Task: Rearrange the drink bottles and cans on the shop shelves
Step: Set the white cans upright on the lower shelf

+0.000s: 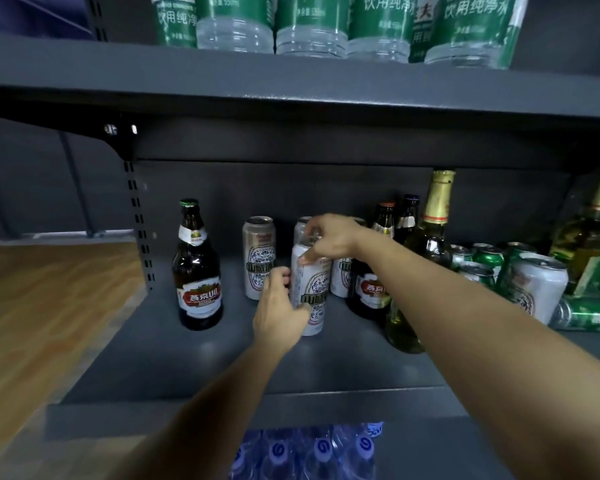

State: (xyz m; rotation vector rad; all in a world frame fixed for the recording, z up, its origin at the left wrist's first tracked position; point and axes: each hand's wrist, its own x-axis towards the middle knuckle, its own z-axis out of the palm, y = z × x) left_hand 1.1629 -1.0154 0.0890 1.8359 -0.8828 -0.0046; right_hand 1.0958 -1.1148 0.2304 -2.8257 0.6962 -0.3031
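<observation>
A white beer can (313, 299) with blue pattern stands upright on the dark grey shelf (194, 368). My left hand (278, 310) grips its side from the left. My right hand (329, 239) holds its top rim from above. Behind it stand two more cans of the same kind (258, 258), one partly hidden by my right hand. A brown beer bottle with a red label (197, 271) stands to the left. Another brown bottle (373, 289) stands right of the cans, under my right forearm.
Green glass bottles (426, 258) and several green and white cans (534, 285) crowd the shelf's right side. Water bottles with green labels (309, 26) line the upper shelf. A pack of blue-capped water bottles (312, 452) sits below. Wooden floor lies left.
</observation>
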